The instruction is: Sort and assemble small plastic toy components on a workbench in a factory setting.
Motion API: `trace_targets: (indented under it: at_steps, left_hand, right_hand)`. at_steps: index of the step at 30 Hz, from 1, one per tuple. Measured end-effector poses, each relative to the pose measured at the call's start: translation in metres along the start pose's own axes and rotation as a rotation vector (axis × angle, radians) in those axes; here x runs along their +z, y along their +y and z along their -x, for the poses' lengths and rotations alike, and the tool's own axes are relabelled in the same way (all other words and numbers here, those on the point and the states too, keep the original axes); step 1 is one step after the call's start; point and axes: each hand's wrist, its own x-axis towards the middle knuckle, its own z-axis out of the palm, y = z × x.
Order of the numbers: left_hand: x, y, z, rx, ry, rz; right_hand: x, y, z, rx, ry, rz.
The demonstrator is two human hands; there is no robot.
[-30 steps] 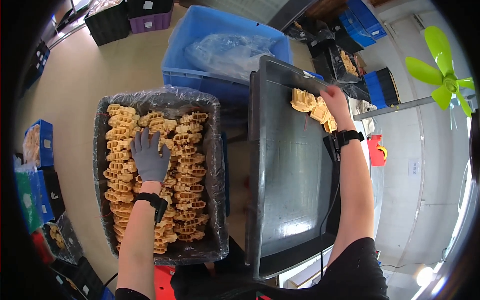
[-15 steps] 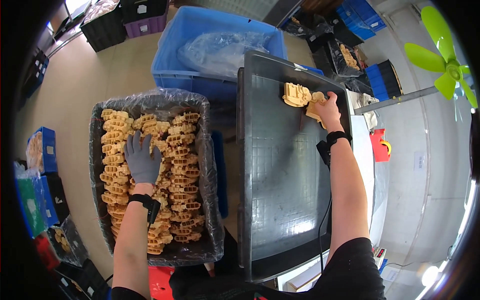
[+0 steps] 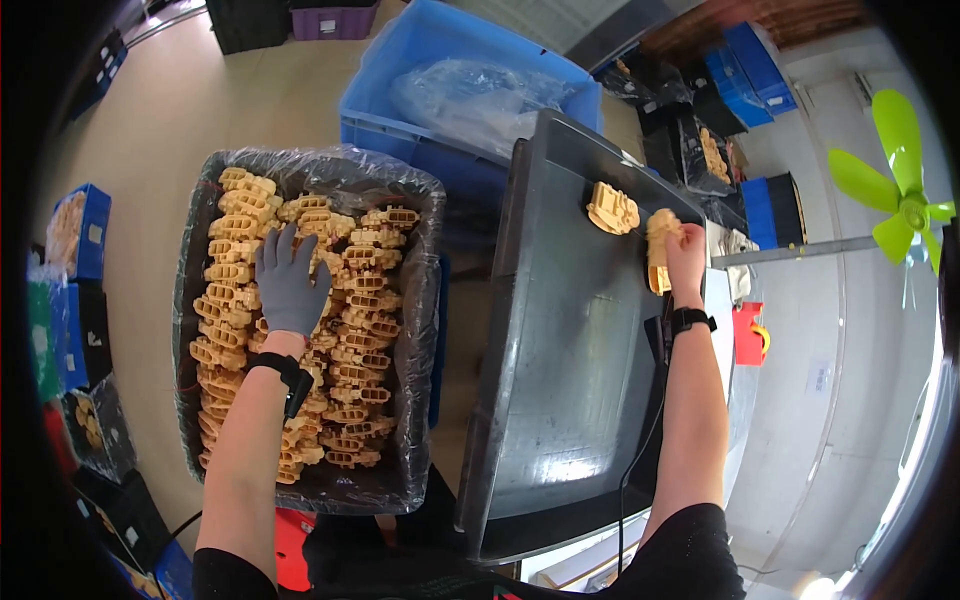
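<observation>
My left hand (image 3: 292, 283), in a grey glove, lies with fingers spread on the stacked beige moulded plastic parts (image 3: 365, 320). They stand in rows inside a crate lined with clear plastic film (image 3: 425, 300). My bare right hand (image 3: 686, 262) has its fingers closed on a beige plastic part (image 3: 659, 248) at the right wall of a large black tray (image 3: 560, 380). A second beige part (image 3: 612, 208) lies on the tray's floor at the far end, a little to the left of the held one. My right fingertips are partly hidden.
A blue bin (image 3: 365, 120) holding crumpled clear film stands beyond the tray. A green fan (image 3: 910, 205) and a red holder (image 3: 749, 334) are at the right. Several boxes of parts stand at the left, such as a blue one (image 3: 95, 225). A black cable (image 3: 628, 470) hangs beside my right arm.
My right hand has moved toward the tray's right wall with the beige part, away from the one left lying. My left hand stays on the stacked parts. The whole view has shifted and tilted slightly.
</observation>
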Motion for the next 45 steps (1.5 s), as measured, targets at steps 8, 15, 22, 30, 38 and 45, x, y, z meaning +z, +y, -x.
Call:
trace_targets:
  at_steps: [8, 15, 22, 30, 38, 45]
  left_hand:
    - [0.002, -0.002, -0.001, -0.007, 0.033, -0.013]
    - [0.002, -0.006, 0.001, 0.015, 0.064, -0.019]
    - [0.003, -0.003, 0.001, 0.005, 0.068, 0.004]
    - [0.004, -0.002, 0.001, -0.009, 0.041, 0.016]
    - [0.0, -0.005, 0.0, -0.013, 0.008, -0.017]
    - [0.0, -0.003, 0.001, -0.019, 0.008, -0.018]
  right_hand:
    - [0.033, -0.107, 0.014, -0.57, 0.01, 0.373]
    - [0.045, -0.118, 0.05, -0.701, -0.205, 0.405]
    - [0.024, -0.116, 0.041, -0.758, -0.366, 0.617]
    - [0.024, -0.098, 0.013, -0.604, -0.412, 0.515]
    - [-0.002, -0.101, -0.009, -0.024, -0.755, -0.052]
    - [0.021, -0.062, 0.008, 0.076, -0.561, -0.243]
